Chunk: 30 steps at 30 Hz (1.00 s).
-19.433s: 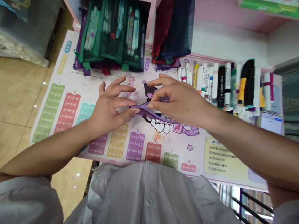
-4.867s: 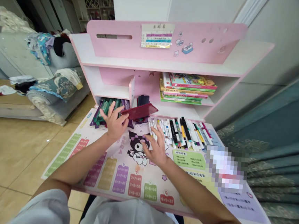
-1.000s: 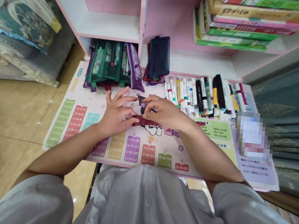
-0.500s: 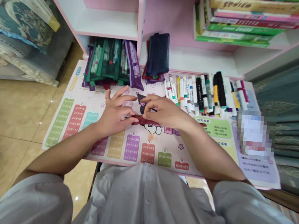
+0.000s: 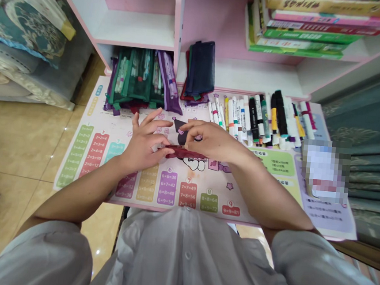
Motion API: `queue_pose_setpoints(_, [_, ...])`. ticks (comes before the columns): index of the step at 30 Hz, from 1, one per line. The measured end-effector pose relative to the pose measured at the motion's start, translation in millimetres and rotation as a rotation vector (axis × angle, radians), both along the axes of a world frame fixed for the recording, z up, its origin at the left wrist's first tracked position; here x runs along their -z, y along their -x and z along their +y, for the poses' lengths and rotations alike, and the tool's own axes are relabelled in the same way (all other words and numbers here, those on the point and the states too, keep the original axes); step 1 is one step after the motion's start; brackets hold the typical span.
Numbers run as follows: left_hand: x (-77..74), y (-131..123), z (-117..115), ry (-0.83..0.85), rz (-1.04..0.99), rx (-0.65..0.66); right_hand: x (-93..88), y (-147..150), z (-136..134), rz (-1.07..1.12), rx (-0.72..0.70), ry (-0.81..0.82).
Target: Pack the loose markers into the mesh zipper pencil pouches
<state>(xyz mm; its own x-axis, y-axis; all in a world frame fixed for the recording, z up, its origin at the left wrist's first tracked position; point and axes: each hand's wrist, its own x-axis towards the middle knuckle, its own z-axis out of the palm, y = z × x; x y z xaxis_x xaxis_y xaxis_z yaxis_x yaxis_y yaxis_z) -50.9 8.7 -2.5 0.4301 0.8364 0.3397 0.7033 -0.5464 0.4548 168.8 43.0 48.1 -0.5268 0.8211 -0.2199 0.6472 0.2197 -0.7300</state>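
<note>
A dark red mesh pencil pouch (image 5: 184, 153) lies edge-on between both hands above the printed desk mat (image 5: 86, 151). My left hand (image 5: 143, 143) pinches its left end with thumb and forefinger. My right hand (image 5: 210, 140) grips its top edge near the middle; what the fingertips hold there is hidden. A row of markers and pens (image 5: 262, 117) lies just right of my right hand.
Filled green and purple pouches (image 5: 139, 78) stand at the back left under the pink shelf. A stack of dark flat pouches (image 5: 200, 70) leans in the neighbouring compartment. Books (image 5: 306, 28) lie on the shelf above right. A blurred object (image 5: 323, 172) sits at the mat's right.
Over the last second both hands stayed on the red pouch, shifting only slightly. Earlier the left hand lifted this red pouch from the stack; before that, the hands held a purple pouch.
</note>
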Motion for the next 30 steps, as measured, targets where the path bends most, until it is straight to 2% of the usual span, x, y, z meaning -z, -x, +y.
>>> queue_pose_setpoints(30, [-2.1,3.9,2.0,-0.018,-0.004,-0.007,-7.7,-12.2,3.8,-0.029,0.015,0.047])
